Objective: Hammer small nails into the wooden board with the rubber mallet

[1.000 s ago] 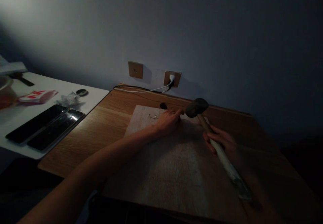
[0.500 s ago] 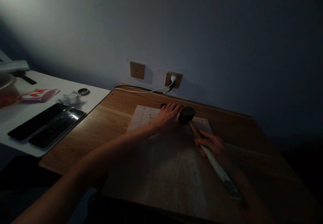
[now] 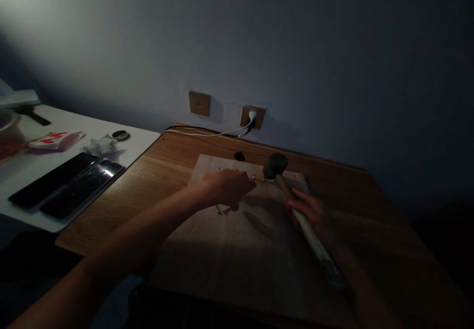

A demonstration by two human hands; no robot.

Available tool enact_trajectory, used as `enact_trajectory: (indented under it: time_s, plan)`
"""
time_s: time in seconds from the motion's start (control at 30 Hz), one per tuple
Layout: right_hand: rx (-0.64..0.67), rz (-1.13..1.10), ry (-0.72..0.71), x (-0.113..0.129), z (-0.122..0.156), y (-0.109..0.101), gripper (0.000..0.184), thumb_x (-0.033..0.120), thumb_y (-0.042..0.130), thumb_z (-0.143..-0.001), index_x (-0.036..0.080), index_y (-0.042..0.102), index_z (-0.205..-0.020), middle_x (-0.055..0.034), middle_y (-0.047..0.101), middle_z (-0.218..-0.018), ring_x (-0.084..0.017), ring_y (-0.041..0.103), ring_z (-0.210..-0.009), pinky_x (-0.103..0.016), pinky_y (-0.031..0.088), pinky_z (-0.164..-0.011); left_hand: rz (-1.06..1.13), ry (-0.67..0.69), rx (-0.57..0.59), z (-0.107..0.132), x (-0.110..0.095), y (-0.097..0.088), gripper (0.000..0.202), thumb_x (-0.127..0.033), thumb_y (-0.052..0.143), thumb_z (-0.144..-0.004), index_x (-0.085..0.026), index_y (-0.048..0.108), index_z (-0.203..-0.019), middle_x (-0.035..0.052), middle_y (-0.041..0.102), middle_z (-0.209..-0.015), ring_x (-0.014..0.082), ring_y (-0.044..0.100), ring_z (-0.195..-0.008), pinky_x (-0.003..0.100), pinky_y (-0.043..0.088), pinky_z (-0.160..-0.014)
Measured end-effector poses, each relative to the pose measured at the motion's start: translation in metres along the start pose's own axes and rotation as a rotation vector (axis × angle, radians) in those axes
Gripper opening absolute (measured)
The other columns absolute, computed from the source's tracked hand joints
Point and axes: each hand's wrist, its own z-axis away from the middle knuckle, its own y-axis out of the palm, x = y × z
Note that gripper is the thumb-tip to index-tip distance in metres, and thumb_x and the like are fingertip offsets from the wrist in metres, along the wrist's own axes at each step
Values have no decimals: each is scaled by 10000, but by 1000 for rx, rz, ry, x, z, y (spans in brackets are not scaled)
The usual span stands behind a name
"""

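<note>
a few thin silvery metal nails [image 3: 254, 176] are standing near the far edge of a pale flat wooden board [image 3: 225, 260]; at least one loose silvery nail [image 3: 218, 210] is lying left of the board's middle, not yet standing. the right hand [image 3: 307, 208] is grasping a black-headed mallet with a worn pale wooden handle [image 3: 311, 235], head slanting over the board's far right part. the left hand [image 3: 225, 186] is reaching over the board's left half, fingers curling; can't tell whether it's pinching anything.
</note>
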Motion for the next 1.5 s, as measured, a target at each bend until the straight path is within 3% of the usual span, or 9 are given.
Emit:
enact_trajectory:
  time_s: [0.1, 0.2, 0.33, 0.57, 0.8, 0.93, 1.07, 1.27, 1.5]
  plan:
    - [45, -29, -17, 4, 0, 0, 334, 507, 746, -687, 197, 641, -748, 34, 535, -492, -100, 415, -361, -225, 315, -350, -89, 46, -20, 1, -13, 15, 585, -259, 906, -683, -156, 641, -1194, 106, 747, -969, 249, 715, -805, 280, 438, -559]
    - [17, -84, -25, 6, -1, -1, 332, 484, 761, -654, 200, 634, -768, 27, 586, -586, -89, 433, -384, -216, 348, -346, -131, 60, -128, 6, -25, 30, 383, -188, 806, -787, -145, 654, -1137, 107, 742, -926, 237, 708, -763, 300, 428, -543]
    - [12, -89, -7, 5, -4, -1, 335, 506, 736, -667, 206, 622, -763, 40, 529, -492, -97, 415, -370, -212, 336, -337, -105, 74, -271, 10, -36, 41, 179, -150, 730, -816, -179, 665, -980, 73, 727, -863, 221, 678, -713, 321, 394, -521]
    - [10, -74, -17, 5, -3, -1, 343, 511, 733, -674, 203, 626, -779, 36, 534, -498, -94, 417, -376, -207, 342, -341, -185, 137, -214, 10, -39, 44, 265, -150, 652, -875, -213, 644, -1133, 63, 721, -924, 173, 639, -700, 310, 395, -538]
    - [-2, -83, -38, 2, -5, -1, 327, 503, 729, -683, 205, 624, -768, 33, 538, -498, -102, 427, -370, -221, 345, -345, -177, 253, -269, -4, -42, 46, 374, -115, 702, -843, -238, 622, -1187, 56, 699, -1086, 176, 649, -781, 303, 435, -607]
    - [-2, -86, -55, 1, -6, -1, 322, 500, 723, -689, 202, 627, -763, 32, 530, -474, -103, 420, -373, -216, 339, -347, -203, 168, -286, -10, -46, 47, 401, -203, 814, -771, -234, 643, -1133, 90, 699, -1099, 240, 664, -912, 319, 472, -677]
    - [-17, -104, -43, 2, -6, -2, 330, 507, 733, -674, 204, 619, -736, 35, 521, -449, -102, 415, -363, -215, 345, -344, -209, 123, -199, -6, -49, 47, 447, -236, 851, -729, -174, 654, -1126, 106, 728, -968, 252, 677, -808, 330, 470, -617]
    - [-102, -136, -34, 2, -8, -2, 338, 493, 761, -634, 194, 638, -735, 32, 546, -484, -101, 439, -379, -213, 338, -349, -126, 236, -247, -19, -33, 37, 220, -101, 622, -888, -176, 645, -1093, 75, 726, -983, 181, 683, -770, 281, 442, -578]
    - [-220, -209, -65, -7, -17, -6, 301, 431, 765, -630, 197, 655, -785, 38, 568, -502, -108, 462, -379, -220, 351, -345, 245, 302, -346, -78, 3, 5, 214, 14, 589, -801, -163, 685, -874, 50, 710, -914, 158, 663, -821, 250, 472, -697]
